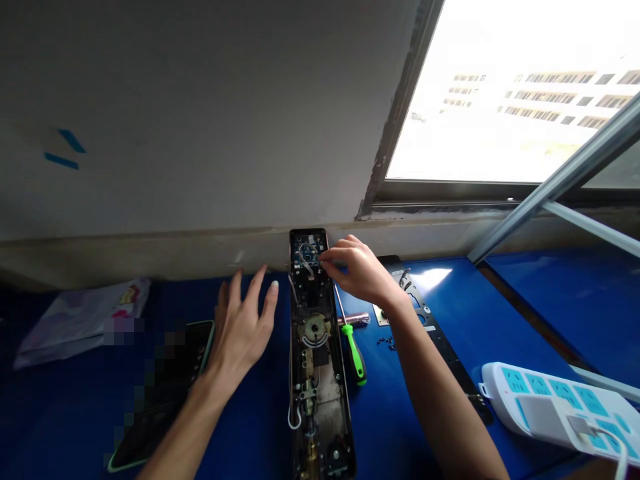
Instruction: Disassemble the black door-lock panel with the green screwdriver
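A long, narrow black housing, which looks like an opened electronic door lock [327,388], lies lengthwise in front of me with its inside facing up. At its far end is a blue circuit board [306,251] with thin wires. The fingertips of my right hand [357,270] are pinched together at the board's right edge; whatever they hold is too small to make out. My left hand [244,323] hovers left of the housing, fingers spread and holding nothing. A green-and-black screwdriver [354,350] lies along the housing's right side, beside a shiny pinkish cylinder [359,319].
Small dark screws [387,343] and a long black plate [447,350] lie to the right, partly behind my forearm. A white power strip [543,417] is at far right. On the left are a dark, green-edged device [167,393] and a plastic bag [87,323]. A wall and window stand behind.
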Motion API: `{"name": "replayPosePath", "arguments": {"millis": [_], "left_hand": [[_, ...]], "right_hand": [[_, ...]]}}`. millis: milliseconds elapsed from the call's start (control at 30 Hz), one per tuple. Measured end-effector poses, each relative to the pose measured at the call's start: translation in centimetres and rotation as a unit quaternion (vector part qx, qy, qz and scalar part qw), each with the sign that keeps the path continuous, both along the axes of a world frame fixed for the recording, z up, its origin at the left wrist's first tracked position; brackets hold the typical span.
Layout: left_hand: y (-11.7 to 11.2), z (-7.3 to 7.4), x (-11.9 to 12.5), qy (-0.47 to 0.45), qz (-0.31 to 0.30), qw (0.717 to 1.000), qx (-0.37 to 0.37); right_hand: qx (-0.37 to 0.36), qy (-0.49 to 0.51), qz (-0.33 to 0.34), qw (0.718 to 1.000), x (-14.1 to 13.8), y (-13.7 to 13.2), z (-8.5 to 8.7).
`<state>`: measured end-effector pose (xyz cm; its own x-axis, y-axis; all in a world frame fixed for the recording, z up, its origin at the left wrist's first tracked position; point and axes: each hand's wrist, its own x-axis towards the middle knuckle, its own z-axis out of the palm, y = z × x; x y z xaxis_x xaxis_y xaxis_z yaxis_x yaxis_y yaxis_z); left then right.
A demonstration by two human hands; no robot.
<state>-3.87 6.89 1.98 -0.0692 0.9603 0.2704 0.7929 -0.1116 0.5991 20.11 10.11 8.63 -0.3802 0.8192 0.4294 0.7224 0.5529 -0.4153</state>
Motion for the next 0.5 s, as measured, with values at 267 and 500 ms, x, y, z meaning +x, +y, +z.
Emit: {"name": "replayPosePath", "arguments": {"millis": [267,500], "left_hand": [[3.1,-1.2,3.0,-0.273,-0.081,0.957,0.064],[3.9,-2.2,4.9,-0.413,-0.057,0.908,0.043]], "right_hand": [[-0.024,0.029,0.018,0.999,-1.4,1.1,-2.4],[-0.036,0.051,0.043,0.997,-1.4,1.1,-2.0]]}}
